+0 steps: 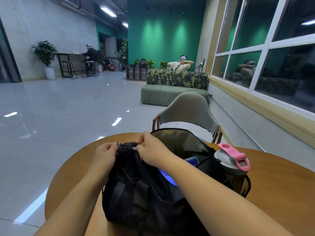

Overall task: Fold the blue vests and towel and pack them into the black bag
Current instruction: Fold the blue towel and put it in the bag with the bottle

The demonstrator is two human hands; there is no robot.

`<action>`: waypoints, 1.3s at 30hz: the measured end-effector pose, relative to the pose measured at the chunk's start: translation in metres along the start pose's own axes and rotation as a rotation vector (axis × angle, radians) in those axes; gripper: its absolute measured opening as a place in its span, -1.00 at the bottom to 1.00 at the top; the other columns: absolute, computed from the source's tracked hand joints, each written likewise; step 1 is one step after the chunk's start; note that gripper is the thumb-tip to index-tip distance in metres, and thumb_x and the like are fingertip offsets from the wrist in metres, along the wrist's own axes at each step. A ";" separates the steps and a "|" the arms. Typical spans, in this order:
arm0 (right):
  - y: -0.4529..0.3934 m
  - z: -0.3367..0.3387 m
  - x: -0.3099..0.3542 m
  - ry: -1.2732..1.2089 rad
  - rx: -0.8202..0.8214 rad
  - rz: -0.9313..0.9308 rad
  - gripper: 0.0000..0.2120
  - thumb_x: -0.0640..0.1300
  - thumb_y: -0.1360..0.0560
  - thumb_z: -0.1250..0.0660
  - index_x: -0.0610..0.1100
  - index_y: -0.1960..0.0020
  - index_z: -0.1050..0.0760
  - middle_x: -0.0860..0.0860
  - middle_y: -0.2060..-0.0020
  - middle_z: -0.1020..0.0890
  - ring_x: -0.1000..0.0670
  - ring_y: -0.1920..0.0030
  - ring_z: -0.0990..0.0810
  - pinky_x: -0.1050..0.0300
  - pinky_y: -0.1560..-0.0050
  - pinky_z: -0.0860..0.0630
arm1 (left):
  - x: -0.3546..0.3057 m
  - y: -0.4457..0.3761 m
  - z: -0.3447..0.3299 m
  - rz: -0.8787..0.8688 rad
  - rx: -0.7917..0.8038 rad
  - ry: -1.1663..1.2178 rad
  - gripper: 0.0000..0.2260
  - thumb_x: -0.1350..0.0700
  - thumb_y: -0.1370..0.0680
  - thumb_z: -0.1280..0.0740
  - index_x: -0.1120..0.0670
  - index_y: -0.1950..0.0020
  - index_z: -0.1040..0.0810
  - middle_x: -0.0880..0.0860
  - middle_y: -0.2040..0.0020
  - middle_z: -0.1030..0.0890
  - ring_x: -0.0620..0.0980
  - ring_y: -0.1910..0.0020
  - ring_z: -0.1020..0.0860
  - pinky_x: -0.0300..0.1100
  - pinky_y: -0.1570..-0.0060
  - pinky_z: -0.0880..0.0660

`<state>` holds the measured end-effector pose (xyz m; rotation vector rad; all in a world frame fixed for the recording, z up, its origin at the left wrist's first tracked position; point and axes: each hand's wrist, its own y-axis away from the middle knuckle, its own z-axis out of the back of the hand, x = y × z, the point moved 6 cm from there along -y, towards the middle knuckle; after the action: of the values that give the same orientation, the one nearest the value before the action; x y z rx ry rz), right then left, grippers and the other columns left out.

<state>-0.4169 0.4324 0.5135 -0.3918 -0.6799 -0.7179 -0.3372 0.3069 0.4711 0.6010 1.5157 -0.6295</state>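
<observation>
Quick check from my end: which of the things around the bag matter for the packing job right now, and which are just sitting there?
Part of the job:
- black bag, open on the table
- blue fabric inside it
- zipper pull, pinched by the right hand
- left hand gripping the bag's end

Just lying about:
- shaker bottle with pink lid, in the bag's mesh side pocket
- round wooden table
- grey chair

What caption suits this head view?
Both hands, left and right, work the zipper of a black bag holding blue fabric.

Blue fabric (167, 178) inside the black bag (144, 193) is mostly hidden by the right forearm; vest or towel cannot be told. The bag's near end is cut off by the bottom edge.
</observation>
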 end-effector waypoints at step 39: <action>0.111 0.173 -0.121 0.285 -0.349 -0.280 -0.90 -0.20 -0.59 -0.12 -0.06 0.09 -0.30 -0.13 0.22 -0.60 -0.17 0.17 -0.56 -0.05 0.17 -0.47 | -0.043 0.050 -0.118 -0.668 0.169 -0.962 -0.78 0.15 -0.56 -0.22 0.02 -0.17 -0.54 -0.01 -0.13 -0.56 -0.02 -0.11 -0.49 -0.14 -0.17 -0.42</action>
<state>-0.4797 0.6607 0.5439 -0.5062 -0.3397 -1.1418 -0.3839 0.4257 0.5149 -0.1421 0.7098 -1.3317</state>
